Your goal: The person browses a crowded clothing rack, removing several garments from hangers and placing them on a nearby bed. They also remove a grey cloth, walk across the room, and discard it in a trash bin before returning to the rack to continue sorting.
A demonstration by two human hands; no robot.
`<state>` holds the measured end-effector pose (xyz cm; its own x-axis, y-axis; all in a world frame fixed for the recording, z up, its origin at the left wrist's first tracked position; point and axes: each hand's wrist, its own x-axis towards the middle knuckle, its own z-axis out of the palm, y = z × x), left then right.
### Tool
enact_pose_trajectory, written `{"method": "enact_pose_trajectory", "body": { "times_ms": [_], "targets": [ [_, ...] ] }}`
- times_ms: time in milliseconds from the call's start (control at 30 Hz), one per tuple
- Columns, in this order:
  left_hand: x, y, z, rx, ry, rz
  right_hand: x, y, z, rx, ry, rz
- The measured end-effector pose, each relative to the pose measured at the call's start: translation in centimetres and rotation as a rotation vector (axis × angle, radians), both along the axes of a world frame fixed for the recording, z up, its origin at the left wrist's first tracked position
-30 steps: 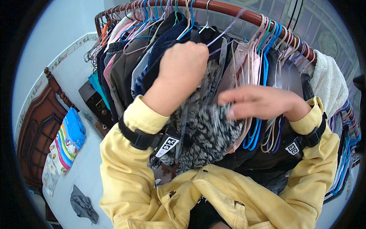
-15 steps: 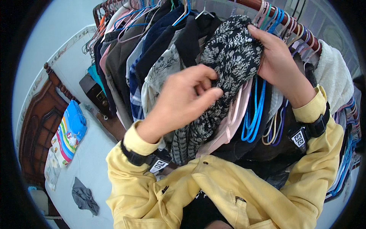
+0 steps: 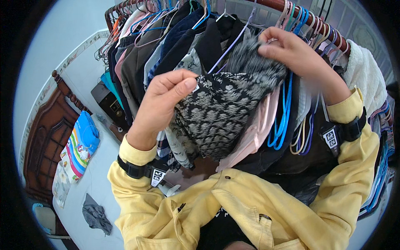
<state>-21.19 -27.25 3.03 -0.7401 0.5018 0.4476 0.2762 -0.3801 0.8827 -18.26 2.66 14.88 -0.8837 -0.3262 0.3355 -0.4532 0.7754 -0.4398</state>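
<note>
A black garment with a pale leaf-like print (image 3: pixel 221 110) hangs in front of me, its upper edge spread wide. My left hand (image 3: pixel 160 98) pinches one end of that edge between thumb and fingers, beside a small white tag. At the upper right, my right hand (image 3: pixel 298 54) has curled fingers closed on the other end, where the fabric is blurred by motion. Between the two hands a purple hanger (image 3: pixel 232 43) runs up to the rail; its lower part goes behind the garment, so I cannot tell how the cloth sits on it.
A brown rail (image 3: pixel 271 5) carries many clothes on the left and bare hangers, including blue ones (image 3: pixel 281 121). A white towel (image 3: pixel 366 79) drapes at the right end. On the bed (image 3: pixel 79 208) lie a dark grey cloth (image 3: pixel 96 214) and a colourful pillow (image 3: pixel 79 150).
My left hand has moved left and taken the garment's edge, pulling it open. My right hand has tipped over at the upper right. The purple hanger now shows between them.
</note>
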Motion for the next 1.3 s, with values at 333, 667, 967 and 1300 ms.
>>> {"method": "enact_pose_trajectory", "body": {
  "times_ms": [333, 667, 967, 1300],
  "targets": [
    [0.5, 2.2, 3.2, -0.124, 0.101, -0.106, 1.2, -4.5, -2.2, -0.278, -0.477, 0.346],
    [-7.4, 2.5, 5.8, -0.575, 0.760, 0.619, 2.2, -4.5, -1.5, -0.287, -0.489, 0.188],
    [-11.0, 4.7, 4.6, -0.426, 0.545, 0.360, 4.3, -4.5, -0.2, -0.547, -0.713, 0.203],
    [-1.7, -8.6, 1.6, -0.521, 0.495, 0.355, 5.6, -7.7, -0.6, 0.064, -0.226, 0.364]
  ]
}}
